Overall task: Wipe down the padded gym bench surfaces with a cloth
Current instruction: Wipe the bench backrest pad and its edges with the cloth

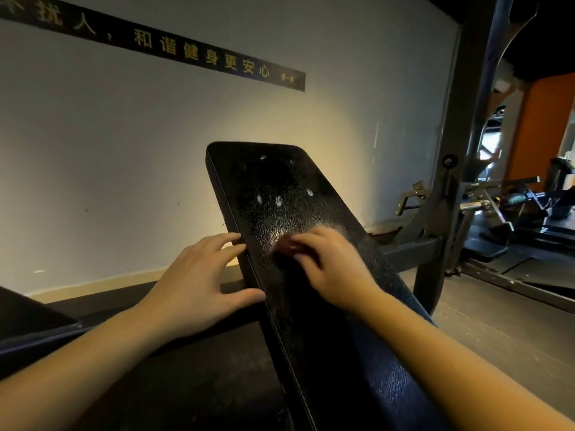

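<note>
Right hand curled over small dark-red cloth, pressing it onto black pad about mid-length; hand blurred. Left hand loose, fingers spread and straight, resting against pad's left edge, thumb on seam, holding nothing. Pad tilted, far end raised toward pale wall. Whitish smudges on pad above cloth. Dark sign with gold characters high on wall. Grey steel upright right of pad.

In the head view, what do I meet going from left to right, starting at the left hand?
left hand → dark red cloth → right hand → grey rack upright → orange wall
</note>
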### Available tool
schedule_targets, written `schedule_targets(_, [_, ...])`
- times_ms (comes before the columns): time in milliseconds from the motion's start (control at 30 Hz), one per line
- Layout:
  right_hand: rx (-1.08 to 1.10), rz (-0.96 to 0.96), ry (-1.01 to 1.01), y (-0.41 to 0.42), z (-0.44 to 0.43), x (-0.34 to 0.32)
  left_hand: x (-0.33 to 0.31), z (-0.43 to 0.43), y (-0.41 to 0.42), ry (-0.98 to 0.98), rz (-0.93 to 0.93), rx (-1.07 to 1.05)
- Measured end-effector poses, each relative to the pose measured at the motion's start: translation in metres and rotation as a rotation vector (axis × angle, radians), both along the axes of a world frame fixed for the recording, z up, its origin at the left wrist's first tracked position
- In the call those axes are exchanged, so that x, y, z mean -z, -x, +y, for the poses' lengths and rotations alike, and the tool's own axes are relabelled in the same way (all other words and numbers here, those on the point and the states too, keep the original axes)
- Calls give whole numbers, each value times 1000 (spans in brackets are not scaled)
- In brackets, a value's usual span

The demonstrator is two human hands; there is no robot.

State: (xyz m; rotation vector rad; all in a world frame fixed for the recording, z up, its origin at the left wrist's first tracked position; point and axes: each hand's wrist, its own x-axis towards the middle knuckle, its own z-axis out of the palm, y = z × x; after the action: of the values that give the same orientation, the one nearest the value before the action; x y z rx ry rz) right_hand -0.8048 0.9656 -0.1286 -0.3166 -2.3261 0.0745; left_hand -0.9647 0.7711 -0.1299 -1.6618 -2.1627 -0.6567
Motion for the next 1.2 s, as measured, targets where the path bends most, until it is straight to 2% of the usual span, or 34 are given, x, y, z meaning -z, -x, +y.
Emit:
schedule_targets(100, [258,148,306,-10,46,-17,-22,16,15,-50,-58,-36])
schedule_targets(167, [358,232,467,-5,63,-28,-33,30,23,10,-54,-61])
schedule_targets(267, [381,216,478,17,67,-34,-32,45,34,81,-19,-81])
schedule_targets(367, [370,163,435,35,58,-28,-25,48,40,48,-15,-74])
schedule_targets(500, [325,184,397,36,59,-30,-21,50,44,25,-11,-64])
schedule_targets(633, [249,155,553,27,59,-44,-19,50,45,13,-20,-58])
schedule_targets(700, [281,91,481,25,55,-44,-20,49,44,17,-22,-61])
schedule_targets(800, [359,10,173,25,47,-37,-20,48,42,12,-38,-52])
schedule_targets(867, [393,10,49,29,58,-37,-20,48,42,13,-45,-53])
schedule_targets(900, [425,27,49,32,68,-40,-19,49,42,13,-49,-51])
schedule_targets(1000, [572,146,230,54,107,-61,-18,49,42,9,-61,-37])
schedule_targets(1067, [593,208,302,79,111,-73,-17,47,41,5,-76,-29])
schedule_targets(1133, [507,210,240,107,85,-79,-18,46,40,17,-78,-24])
schedule_targets(1200, [331,153,132,119,40,-74,-19,46,40,16,-70,-30])
